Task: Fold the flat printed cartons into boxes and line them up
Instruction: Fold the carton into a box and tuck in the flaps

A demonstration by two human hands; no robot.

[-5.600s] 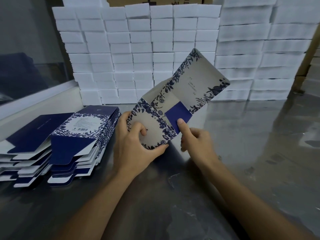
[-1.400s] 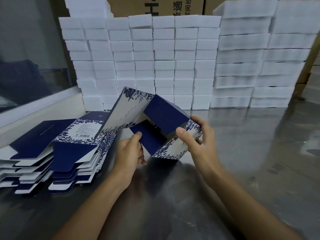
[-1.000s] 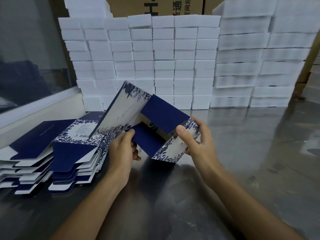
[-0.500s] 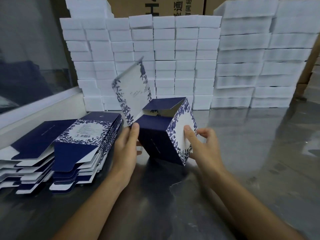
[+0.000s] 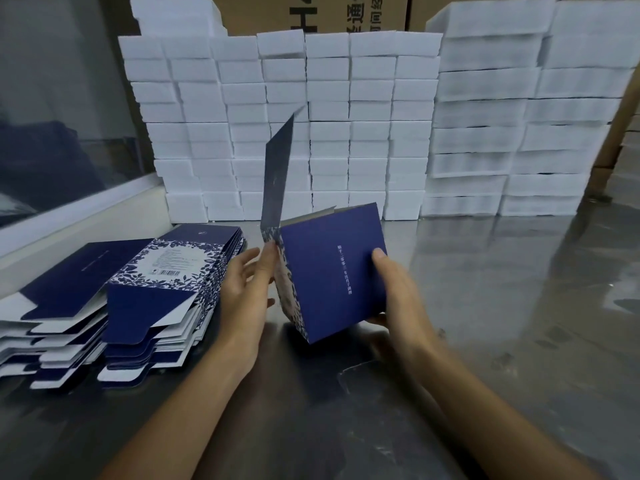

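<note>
With the carton squared up, gripped by my right hand and steadied by my left hand's straight fingers, I judge the upright lid flap needs closing next.

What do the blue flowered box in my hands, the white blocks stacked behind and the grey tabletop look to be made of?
Blue flowered box: thin printed card, matte; its raised flap shows a thin edge.
White blocks: probably foam or sponge; slightly ragged edges, dull surface.
Grey tabletop: likely sheet metal, semi-glossy; it mirrors the stacks and shows smudges.

Carton now boxed — flap raised
</note>
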